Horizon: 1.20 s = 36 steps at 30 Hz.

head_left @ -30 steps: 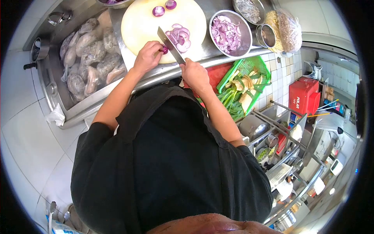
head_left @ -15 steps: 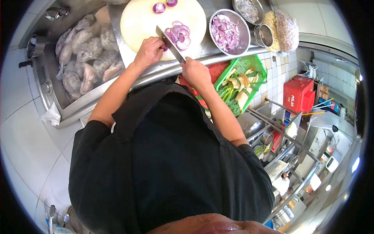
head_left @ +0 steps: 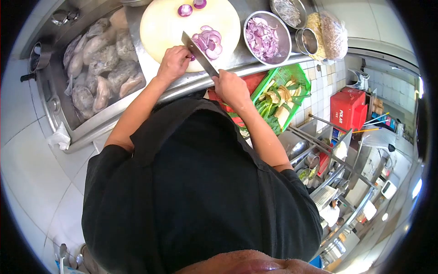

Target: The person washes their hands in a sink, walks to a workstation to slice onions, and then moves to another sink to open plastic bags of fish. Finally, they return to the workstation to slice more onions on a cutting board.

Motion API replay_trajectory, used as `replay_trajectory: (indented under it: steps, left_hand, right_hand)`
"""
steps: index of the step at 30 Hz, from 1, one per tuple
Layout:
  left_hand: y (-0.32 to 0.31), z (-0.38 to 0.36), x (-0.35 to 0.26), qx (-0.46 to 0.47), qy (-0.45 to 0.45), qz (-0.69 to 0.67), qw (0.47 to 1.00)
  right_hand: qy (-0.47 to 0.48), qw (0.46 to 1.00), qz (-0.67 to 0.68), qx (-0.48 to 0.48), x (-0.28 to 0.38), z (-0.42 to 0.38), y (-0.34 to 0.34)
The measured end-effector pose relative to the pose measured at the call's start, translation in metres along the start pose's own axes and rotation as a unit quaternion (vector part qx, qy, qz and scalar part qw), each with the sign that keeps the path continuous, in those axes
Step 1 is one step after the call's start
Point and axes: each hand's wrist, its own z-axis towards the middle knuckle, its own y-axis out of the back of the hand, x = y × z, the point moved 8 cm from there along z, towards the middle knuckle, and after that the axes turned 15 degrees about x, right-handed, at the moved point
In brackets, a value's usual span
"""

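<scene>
My right hand (head_left: 229, 86) is closed round the handle of a knife (head_left: 199, 53), its wide blade pointing up and to the left over a round, pale cutting board (head_left: 157, 25). Against the blade's left side, my left hand (head_left: 174, 63) presses its curled fingers on a piece of red onion (head_left: 191, 58), mostly hidden by the fingers. Sliced red onion (head_left: 209, 42) lies in a loose pile just right of the blade. Two cut onion pieces, one of them a halved onion (head_left: 185, 10), rest near the board's far edge.
A metal bowl (head_left: 268, 60) of sliced onion stands right of the board, beside another bowl (head_left: 299, 7) and bagged food (head_left: 334, 36). The sink (head_left: 68, 114) at left holds several plastic-wrapped pieces that look like meat. Below the counter edge sits a green basket (head_left: 305, 82) of vegetables.
Hands, knife and onion keep nearly the same places on the board. The whole view has shifted slightly.
</scene>
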Motion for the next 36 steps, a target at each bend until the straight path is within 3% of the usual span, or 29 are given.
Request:
replay_trajectory:
  steps: [7, 11, 15, 18, 21, 24, 27, 33, 36]
  left_hand:
    - [0.007, 0.007, -0.004, -0.011, 0.007, -0.027, 1.000]
    - [-0.002, 0.017, -0.003, 0.103, 0.133, 0.100, 0.981]
    - [0.000, 0.018, 0.002, 0.135, 0.317, -0.015, 0.939]
    - [0.007, 0.007, 0.003, 0.042, 0.177, -0.062, 0.981]
    - [0.007, 0.008, 0.001, 0.057, 0.031, -0.043, 0.997]
    - [0.010, 0.011, -0.005, 0.032, -0.038, -0.025, 0.998]
    - [0.005, 0.016, -0.002, 0.069, -0.037, -0.012, 0.997]
    - [0.003, 0.013, -0.002, 0.048, -0.037, -0.012, 0.998]
    - [0.001, 0.010, 0.004, 0.018, -0.034, -0.033, 0.999]
  right_hand:
    - [-0.002, 0.997, 0.071, 0.034, -0.025, 0.030, -0.008]
    - [-0.046, 0.995, 0.088, 0.028, -0.030, 0.022, 0.005]
    - [-0.039, 0.996, 0.082, 0.016, -0.030, 0.022, 0.001]
    - [-0.035, 0.997, 0.074, 0.006, -0.023, 0.016, -0.002]
    - [-0.036, 0.997, 0.072, 0.004, -0.015, 0.015, -0.010]
    - [-0.043, 0.997, 0.062, -0.004, -0.009, 0.011, -0.006]
    - [-0.027, 0.999, 0.045, -0.007, -0.003, -0.001, 0.003]
    - [-0.019, 1.000, -0.001, -0.016, -0.007, 0.017, -0.018]
    - [-0.016, 1.000, 0.007, -0.020, 0.002, -0.001, 0.005]
